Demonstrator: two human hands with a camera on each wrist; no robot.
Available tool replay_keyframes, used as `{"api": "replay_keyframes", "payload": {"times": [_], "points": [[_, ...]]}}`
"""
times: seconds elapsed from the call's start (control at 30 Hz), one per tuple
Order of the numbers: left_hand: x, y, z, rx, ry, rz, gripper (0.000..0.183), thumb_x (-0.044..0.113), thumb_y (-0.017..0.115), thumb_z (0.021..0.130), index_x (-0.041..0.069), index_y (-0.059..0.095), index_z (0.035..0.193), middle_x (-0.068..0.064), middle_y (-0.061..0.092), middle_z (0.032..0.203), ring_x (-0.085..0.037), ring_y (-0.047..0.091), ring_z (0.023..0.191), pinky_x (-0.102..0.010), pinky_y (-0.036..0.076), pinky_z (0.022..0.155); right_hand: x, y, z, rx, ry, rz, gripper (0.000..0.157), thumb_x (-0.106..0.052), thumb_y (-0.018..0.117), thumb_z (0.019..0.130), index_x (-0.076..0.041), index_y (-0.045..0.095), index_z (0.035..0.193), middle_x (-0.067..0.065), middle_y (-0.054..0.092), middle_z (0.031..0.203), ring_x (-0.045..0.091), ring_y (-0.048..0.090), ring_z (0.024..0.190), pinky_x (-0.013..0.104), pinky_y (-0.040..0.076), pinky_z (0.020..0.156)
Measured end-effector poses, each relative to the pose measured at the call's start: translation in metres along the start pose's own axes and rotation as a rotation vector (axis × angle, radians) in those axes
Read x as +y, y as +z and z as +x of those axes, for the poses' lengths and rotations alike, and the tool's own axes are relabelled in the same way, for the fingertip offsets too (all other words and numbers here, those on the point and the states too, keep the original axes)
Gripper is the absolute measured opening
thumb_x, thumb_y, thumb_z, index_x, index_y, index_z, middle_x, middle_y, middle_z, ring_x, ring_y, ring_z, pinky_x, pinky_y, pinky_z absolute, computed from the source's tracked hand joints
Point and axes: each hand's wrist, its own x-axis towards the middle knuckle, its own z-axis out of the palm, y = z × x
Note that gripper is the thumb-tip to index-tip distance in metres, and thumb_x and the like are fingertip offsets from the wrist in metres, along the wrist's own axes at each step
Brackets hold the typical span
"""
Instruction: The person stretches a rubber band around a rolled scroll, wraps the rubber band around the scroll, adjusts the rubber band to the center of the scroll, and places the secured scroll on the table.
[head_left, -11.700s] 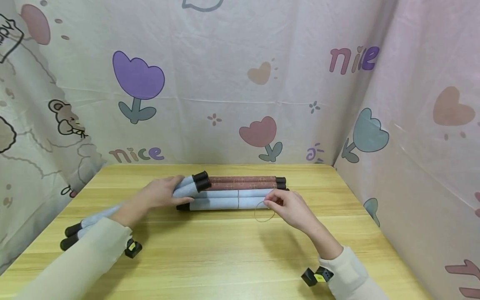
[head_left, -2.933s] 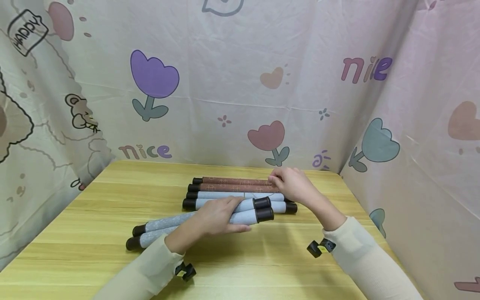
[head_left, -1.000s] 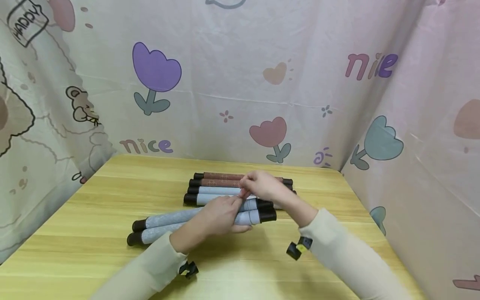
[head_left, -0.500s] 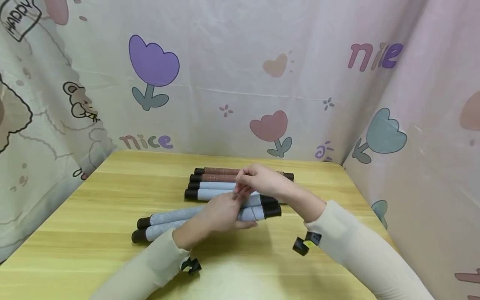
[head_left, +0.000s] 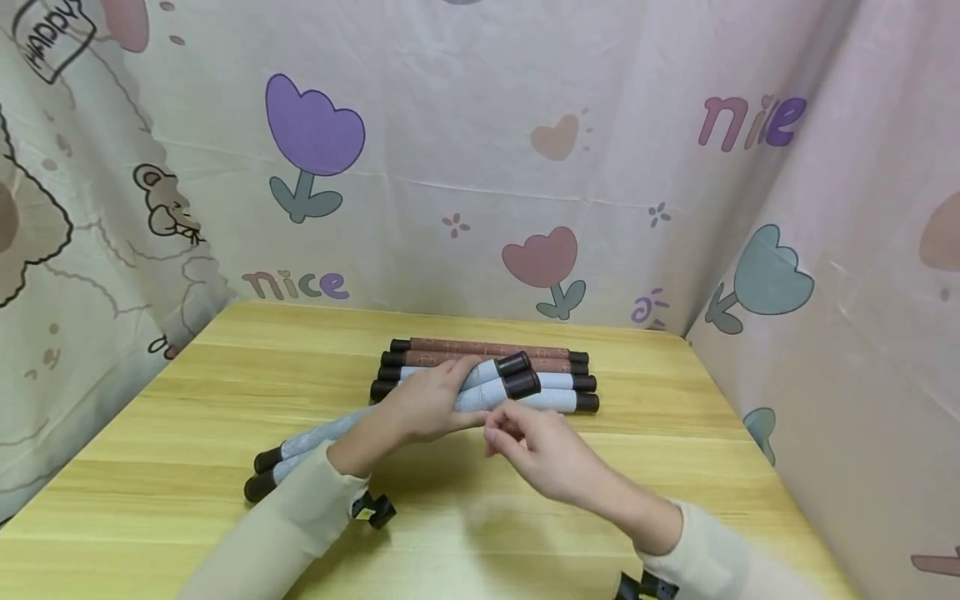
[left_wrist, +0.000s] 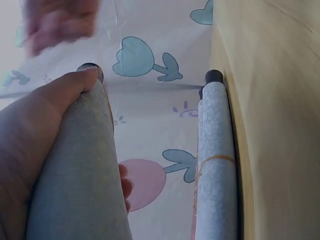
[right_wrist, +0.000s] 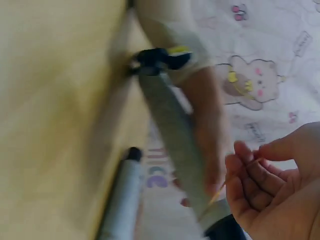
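Note:
My left hand point(head_left: 423, 404) grips a pair of light-blue scrolls point(head_left: 483, 395) with black end caps. Their right ends are tipped up over the rolls behind, and their left ends slant down to the near left. Just in front of the raised ends, my right hand point(head_left: 547, 450) pinches a thin rubber band point(right_wrist: 218, 194) between thumb and fingers. In the right wrist view the band stretches from those fingertips to the scrolls close to their caps. The left thumb lies along the upper scroll in the left wrist view.
Behind the held pair lie another light-blue pair of scrolls point(head_left: 557, 401) and a brown patterned pair point(head_left: 517, 350), side by side on the wooden table point(head_left: 637, 467). A band point(left_wrist: 217, 157) circles that blue pair. Printed cloth point(head_left: 427, 250) hangs behind and beside the table.
The held scrolls came from the left to the middle, and their right ends have now risen. My right hand brought the band over them, then moved from behind the left fingers to the near side.

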Motion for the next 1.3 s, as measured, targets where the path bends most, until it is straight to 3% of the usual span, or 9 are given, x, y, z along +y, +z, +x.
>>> {"api": "replay_keyframes", "payload": {"times": [0.23,0.4,0.47,0.6,0.67,0.83,1.03,1.2,1.3], "points": [[-0.007,-0.002,0.000,-0.055,-0.013,-0.077,0.105,0.083,0.059,0.068,0.021,0.037,0.150,-0.001,0.061,0.113,-0.014,0.055,0.081,-0.033,0.048,0.070,0.027,0.020,-0.024,0.053,0.017,-0.182,0.005,-0.018,0.059,0.099,-0.015,0.062,0.095,-0.010,0.069,0.083,-0.001,0.041,0.051,0.023,0.043,0.052],[-0.009,-0.001,-0.001,-0.050,-0.025,-0.068,0.101,0.079,0.058,0.074,0.017,0.036,0.151,-0.006,0.062,0.122,-0.021,0.061,0.096,-0.040,0.051,0.081,0.027,0.030,-0.030,0.061,-0.076,-0.312,0.007,-0.015,0.065,0.095,-0.017,0.062,0.089,-0.015,0.066,0.076,-0.004,0.051,0.059,0.038,0.049,0.078],[-0.008,0.000,-0.002,-0.037,-0.040,-0.060,0.100,0.079,0.057,0.076,0.016,0.036,0.151,-0.009,0.061,0.125,-0.024,0.061,0.100,-0.042,0.051,0.083,0.022,0.034,-0.031,0.062,-0.143,-0.351,0.009,-0.014,0.066,0.093,-0.018,0.061,0.087,-0.017,0.063,0.073,-0.006,0.053,0.062,0.035,0.049,0.080],[-0.008,0.004,-0.002,-0.031,-0.073,-0.054,0.097,0.079,0.054,0.079,0.015,0.037,0.150,-0.008,0.063,0.114,-0.022,0.060,0.087,-0.039,0.050,0.073,0.005,0.032,-0.028,0.014,-0.173,-0.320,0.009,-0.014,0.065,0.094,-0.017,0.061,0.086,-0.017,0.056,0.069,-0.007,0.045,0.056,0.019,0.044,0.055],[-0.007,0.006,-0.002,-0.039,-0.068,-0.032,0.095,0.078,0.053,0.081,0.014,0.037,0.150,-0.006,0.063,0.111,-0.019,0.059,0.082,-0.036,0.050,0.068,-0.003,0.026,-0.023,-0.002,-0.151,-0.319,0.010,-0.017,0.064,0.095,-0.017,0.061,0.085,-0.017,0.051,0.066,-0.006,0.043,0.055,0.017,0.039,0.051],[-0.005,0.015,-0.001,-0.096,0.014,0.052,0.088,0.069,0.056,0.087,0.009,0.037,0.149,-0.014,0.060,0.127,-0.029,0.064,0.096,-0.042,0.054,0.079,-0.013,0.008,0.000,0.039,-0.157,-0.426,0.021,-0.020,0.065,0.094,-0.019,0.056,0.074,-0.015,0.042,0.057,0.000,0.040,0.050,0.020,0.035,0.047],[0.000,0.019,-0.001,-0.142,0.068,0.053,0.072,0.045,0.061,0.093,0.010,0.035,0.150,-0.019,0.055,0.134,-0.033,0.063,0.099,-0.046,0.053,0.082,-0.025,0.025,0.022,0.061,-0.331,-0.584,0.020,-0.015,0.066,0.084,-0.019,0.053,0.069,-0.012,0.045,0.058,0.005,0.044,0.054,0.022,0.043,0.052],[0.004,0.018,-0.001,-0.093,0.031,0.123,0.078,0.061,0.057,0.090,0.013,0.037,0.147,-0.014,0.060,0.122,-0.030,0.064,0.086,-0.044,0.054,0.071,-0.032,0.058,0.026,0.077,-0.550,-0.857,0.020,-0.024,0.065,0.084,-0.019,0.053,0.069,-0.009,0.049,0.060,0.006,0.050,0.057,0.021,0.042,0.055],[0.004,0.020,0.000,-0.065,0.038,0.148,0.086,0.071,0.057,0.084,0.013,0.039,0.145,-0.012,0.061,0.116,-0.029,0.064,0.081,-0.042,0.053,0.068,-0.033,0.068,0.025,0.120,-0.623,-0.997,0.022,-0.027,0.064,0.082,-0.019,0.050,0.067,-0.008,0.047,0.058,0.007,0.050,0.055,0.024,0.039,0.057]]}}
